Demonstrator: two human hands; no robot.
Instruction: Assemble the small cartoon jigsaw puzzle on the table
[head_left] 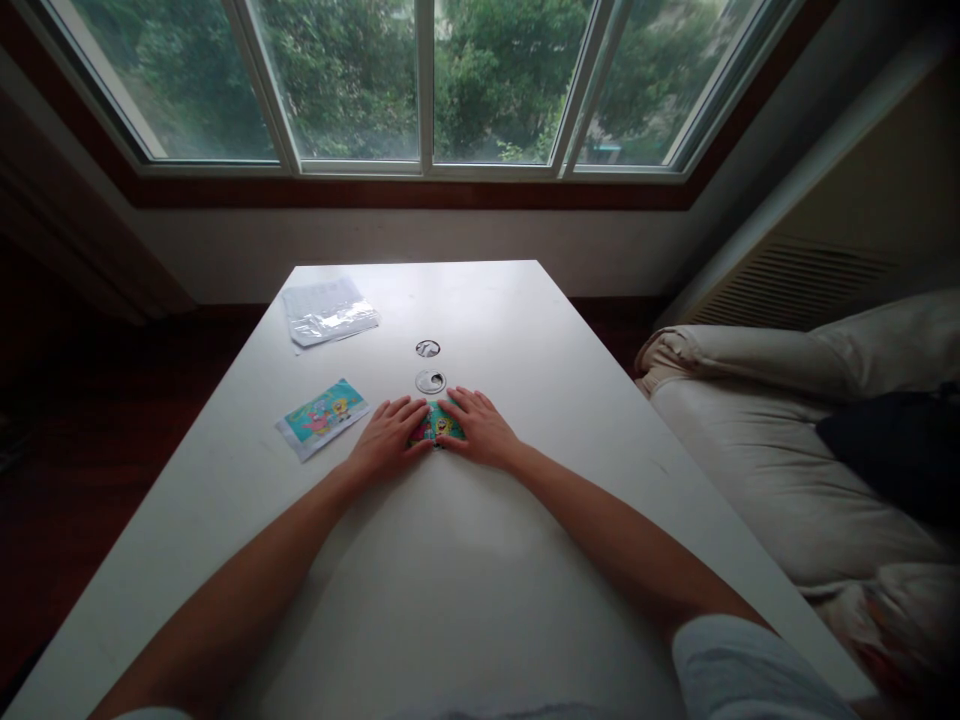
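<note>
A small, bright cartoon picture [444,427] in teal, yellow and pink lies flat on the white table. My left hand [388,435] rests on its left side, fingers stretched out and thumb along the near edge. On the right side lies my right hand [484,427], its fingers spread and its thumb also by the near edge. Both hands cover the picture's ends, so its full outline is hidden; whether it is made of separate pieces I cannot tell. To the left is a larger card [324,418] with a similar cartoon scene and a pale border, lying at a slant.
A clear plastic bag with papers [330,310] lies at the table's [510,320] far left. Two round fittings, the far one [427,348] and the near one [431,381], sit beyond my hands. A sofa [765,460] stands to the right, and windows [495,90] are ahead.
</note>
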